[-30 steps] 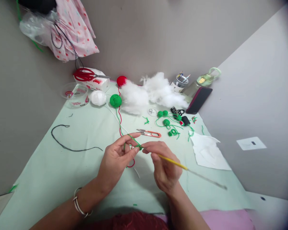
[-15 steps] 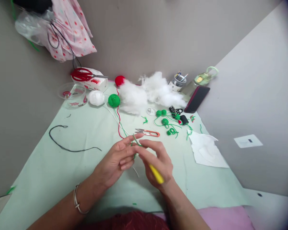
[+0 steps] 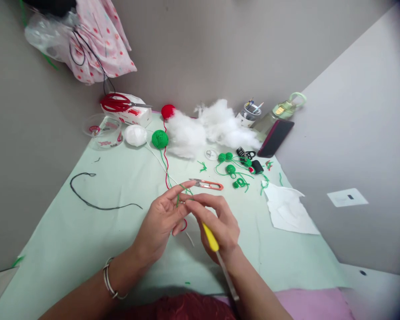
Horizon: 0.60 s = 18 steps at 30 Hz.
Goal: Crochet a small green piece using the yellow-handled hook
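Green yarn (image 3: 184,190) runs over the raised forefinger of my left hand (image 3: 162,218), whose thumb is pressed against the other fingers. My right hand (image 3: 220,222) is closed around a crochet hook (image 3: 211,238) with a yellow grip; its pale, slim rear end points down toward my body. The fingertips of both hands meet, hiding the hook's working tip and most of the yarn there. A loop of red yarn (image 3: 184,225) and a white strand (image 3: 190,240) hang below my left hand. Just beyond my fingertips lie orange thread snips (image 3: 213,185).
Green (image 3: 160,139), white (image 3: 135,135) and red (image 3: 168,112) yarn balls stand at the back beside white stuffing (image 3: 186,138). Several small green crocheted pieces (image 3: 231,170) lie right of centre, near a phone (image 3: 276,138) and paper (image 3: 288,209). A dark cord (image 3: 100,207) lies left.
The crochet hook has tilted, so its pale rear end now shows below my right hand. A red loop has come into sight under my left hand.
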Tool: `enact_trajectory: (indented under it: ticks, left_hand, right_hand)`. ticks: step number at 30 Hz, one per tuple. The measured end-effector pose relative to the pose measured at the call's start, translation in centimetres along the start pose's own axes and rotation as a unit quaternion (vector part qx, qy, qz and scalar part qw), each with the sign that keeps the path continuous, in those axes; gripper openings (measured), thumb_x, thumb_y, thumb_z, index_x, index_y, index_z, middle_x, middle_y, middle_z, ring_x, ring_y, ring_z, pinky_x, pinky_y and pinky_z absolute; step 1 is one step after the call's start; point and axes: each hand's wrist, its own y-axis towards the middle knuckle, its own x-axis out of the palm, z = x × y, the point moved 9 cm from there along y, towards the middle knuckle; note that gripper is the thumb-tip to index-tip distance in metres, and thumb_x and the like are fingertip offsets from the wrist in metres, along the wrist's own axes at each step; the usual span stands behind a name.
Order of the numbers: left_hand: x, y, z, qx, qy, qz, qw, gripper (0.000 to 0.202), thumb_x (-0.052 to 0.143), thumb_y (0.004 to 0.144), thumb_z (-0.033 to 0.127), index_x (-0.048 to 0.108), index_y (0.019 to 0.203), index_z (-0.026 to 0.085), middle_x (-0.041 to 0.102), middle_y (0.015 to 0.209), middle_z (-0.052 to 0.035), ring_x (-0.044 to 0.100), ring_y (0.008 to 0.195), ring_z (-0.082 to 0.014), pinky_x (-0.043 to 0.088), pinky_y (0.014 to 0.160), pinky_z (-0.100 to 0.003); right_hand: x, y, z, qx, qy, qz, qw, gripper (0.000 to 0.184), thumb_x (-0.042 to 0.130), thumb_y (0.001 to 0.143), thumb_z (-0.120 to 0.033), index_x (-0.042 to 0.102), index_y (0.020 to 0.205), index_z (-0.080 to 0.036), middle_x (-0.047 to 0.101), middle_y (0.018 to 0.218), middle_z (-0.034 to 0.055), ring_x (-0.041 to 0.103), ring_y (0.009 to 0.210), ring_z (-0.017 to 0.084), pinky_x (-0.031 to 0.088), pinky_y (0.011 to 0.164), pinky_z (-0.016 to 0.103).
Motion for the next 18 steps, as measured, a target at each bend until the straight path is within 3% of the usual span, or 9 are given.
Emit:
enact_trajectory:
  ticks: [2, 5, 8, 12, 18]
  left_hand:
    - [0.1, 0.2, -0.7, -0.048, -0.042, -0.015, 0.998, 0.040, 0.093, 0.080, 0.030, 0.082, 0.117, 0.019, 0.046, 0.064, 0.0096, 0.020, 0.045, -0.0012, 0.024, 0.040, -0.015]
    - [-0.3, 0.4, -0.8, -0.070, -0.094, -0.006, 0.993, 0.031, 0.092, 0.078, 0.024, 0.084, 0.107, 0.016, 0.039, 0.061, 0.0111, 0.014, 0.048, -0.0019, 0.022, 0.041, -0.013]
    - [-0.6, 0.4, -0.5, -0.044, -0.073, 0.007, 0.996, 0.029, 0.091, 0.078, 0.022, 0.085, 0.106, 0.019, 0.047, 0.065, 0.0085, 0.022, 0.048, -0.0024, 0.027, 0.043, -0.014]
    - [-0.4, 0.2, 0.3, 0.010, 0.028, 0.005, 1.000, 0.028, 0.088, 0.082, 0.027, 0.084, 0.109, 0.023, 0.066, 0.082, 0.0004, 0.046, 0.059, -0.0076, 0.043, 0.055, -0.020]
    - [-0.6, 0.1, 0.8, 0.034, 0.073, 0.010, 0.997, 0.025, 0.086, 0.085, 0.031, 0.084, 0.109, 0.024, 0.062, 0.073, 0.0030, 0.043, 0.055, -0.0080, 0.041, 0.053, -0.022]
  right_hand:
    - [-0.3, 0.0, 0.0, -0.006, -0.001, 0.005, 1.000, 0.040, 0.066, 0.098, -0.008, 0.078, 0.128, -0.032, 0.079, 0.116, 0.0085, 0.076, 0.097, 0.021, 0.064, 0.077, 0.034]
    - [-1.4, 0.5, 2.2, 0.094, 0.103, 0.051, 0.989, 0.025, 0.063, 0.103, -0.016, 0.081, 0.114, -0.030, 0.078, 0.094, 0.0048, 0.073, 0.084, 0.019, 0.062, 0.076, 0.036]
    - [-1.1, 0.7, 3.8, 0.176, 0.205, 0.057, 0.961, 0.019, 0.063, 0.105, -0.030, 0.082, 0.102, -0.026, 0.075, 0.084, 0.0037, 0.067, 0.069, 0.017, 0.060, 0.070, 0.037]
    - [0.0, 0.8, 3.9, 0.189, 0.218, 0.028, 0.957, 0.017, 0.069, 0.102, -0.035, 0.083, 0.100, -0.026, 0.081, 0.094, 0.0066, 0.069, 0.075, 0.019, 0.059, 0.067, 0.035]
    - [-0.1, 0.5, 4.4, 0.204, 0.246, 0.040, 0.947, 0.016, 0.068, 0.102, -0.031, 0.083, 0.101, -0.026, 0.081, 0.095, 0.0063, 0.070, 0.072, 0.017, 0.060, 0.065, 0.033]
